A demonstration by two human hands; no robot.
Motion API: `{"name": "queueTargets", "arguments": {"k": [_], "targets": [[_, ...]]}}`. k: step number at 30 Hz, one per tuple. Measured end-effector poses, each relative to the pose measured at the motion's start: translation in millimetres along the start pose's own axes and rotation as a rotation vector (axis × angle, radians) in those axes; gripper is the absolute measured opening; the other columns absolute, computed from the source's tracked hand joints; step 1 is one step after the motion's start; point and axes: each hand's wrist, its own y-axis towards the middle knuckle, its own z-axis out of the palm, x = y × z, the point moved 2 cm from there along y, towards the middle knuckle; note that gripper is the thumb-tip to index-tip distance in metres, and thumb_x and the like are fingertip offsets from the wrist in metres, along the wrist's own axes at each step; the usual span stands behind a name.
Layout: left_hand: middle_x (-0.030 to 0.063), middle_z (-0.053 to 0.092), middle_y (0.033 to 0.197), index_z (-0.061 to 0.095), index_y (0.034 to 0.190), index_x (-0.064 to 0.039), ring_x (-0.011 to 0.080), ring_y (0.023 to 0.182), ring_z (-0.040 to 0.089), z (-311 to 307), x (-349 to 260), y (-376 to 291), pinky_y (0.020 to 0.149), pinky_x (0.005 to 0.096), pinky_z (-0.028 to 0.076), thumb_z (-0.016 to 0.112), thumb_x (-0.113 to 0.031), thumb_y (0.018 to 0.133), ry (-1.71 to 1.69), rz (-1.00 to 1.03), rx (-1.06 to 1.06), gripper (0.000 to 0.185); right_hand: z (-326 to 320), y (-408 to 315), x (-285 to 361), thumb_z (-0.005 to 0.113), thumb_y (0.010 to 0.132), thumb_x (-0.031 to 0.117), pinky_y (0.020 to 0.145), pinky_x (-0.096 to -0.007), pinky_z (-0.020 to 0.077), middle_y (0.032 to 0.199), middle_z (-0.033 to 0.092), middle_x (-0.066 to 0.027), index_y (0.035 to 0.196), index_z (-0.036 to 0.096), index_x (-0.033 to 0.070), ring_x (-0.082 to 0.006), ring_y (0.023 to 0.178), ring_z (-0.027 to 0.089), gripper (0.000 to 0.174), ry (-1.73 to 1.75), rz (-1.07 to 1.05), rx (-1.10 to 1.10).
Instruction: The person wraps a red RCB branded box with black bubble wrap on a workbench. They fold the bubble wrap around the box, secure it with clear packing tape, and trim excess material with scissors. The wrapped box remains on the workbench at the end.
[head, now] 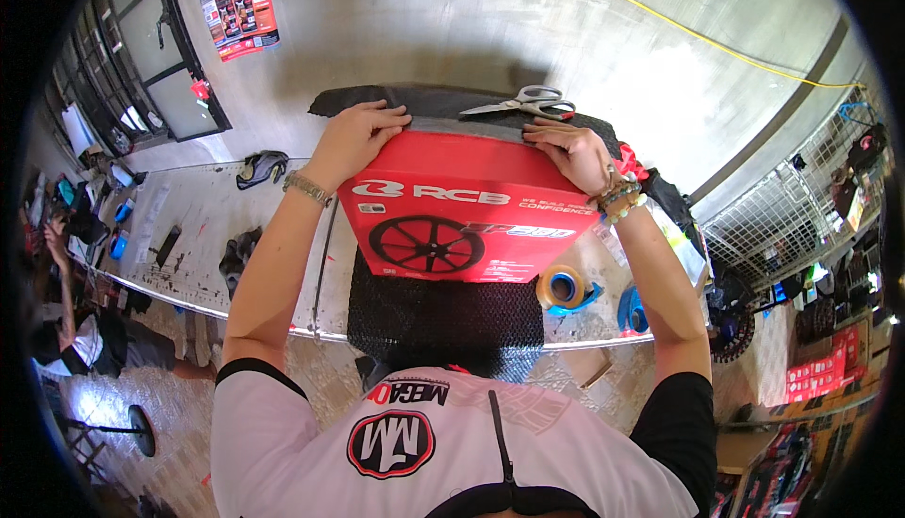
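Note:
A red RCB cardboard box with a black wheel printed on it stands in front of me. Black bubble wrap runs from beneath the box over the near table edge. More of that wrap lies along the box's far side. My left hand presses the wrap's edge at the far left corner of the box. At the far right, my right hand has its fingers on the wrap and its palm by the box. Scissors with grey handles rest on the wrap between my hands, near the right one.
A tape roll and a blue tape dispenser lie right of the box on the white table. A dark glove or cloth is at left. Another person is at far left. A concrete wall rises behind.

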Motion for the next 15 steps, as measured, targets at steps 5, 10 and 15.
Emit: {"name": "queueTargets", "arguments": {"k": [5,10,15], "targets": [[0.0067,0.067,0.121,0.07,0.115,-0.01,0.0267,0.123,0.055,-3.4,-4.5,-2.7,0.102,0.036,0.046,0.061,-0.016,0.092,-0.016,0.052,-0.059,0.025,1.9,-5.1,9.4,0.07,0.081,0.005,0.09,-0.0353,0.0545,0.111,0.069,-0.0154,0.098,0.07,0.0,-0.03,0.106,0.066,0.018,0.096,0.144,-0.143],[0.0065,0.067,0.12,0.07,0.115,-0.01,0.0262,0.122,0.056,-2.9,-4.8,-1.7,0.101,0.0359,0.047,0.062,-0.016,0.092,0.01,0.047,-0.049,0.025,4.0,-2.2,17.9,0.07,0.081,0.005,0.091,-0.0358,0.0542,0.11,0.069,-0.0152,0.098,0.071,0.003,-0.029,0.11,0.065,0.017,-0.067,0.001,-0.213],[0.0061,0.068,0.119,0.07,0.114,-0.009,0.0254,0.119,0.058,-1.3,-3.4,-3.1,0.099,0.0352,0.048,0.062,-0.016,0.092,0.004,0.081,-0.071,0.025,5.7,-6.5,15.1,0.068,0.084,0.006,0.084,-0.0345,0.0569,0.106,0.071,-0.0113,0.091,0.07,0.003,-0.0287,0.098,0.069,0.008,-0.006,0.114,-0.241]]}}
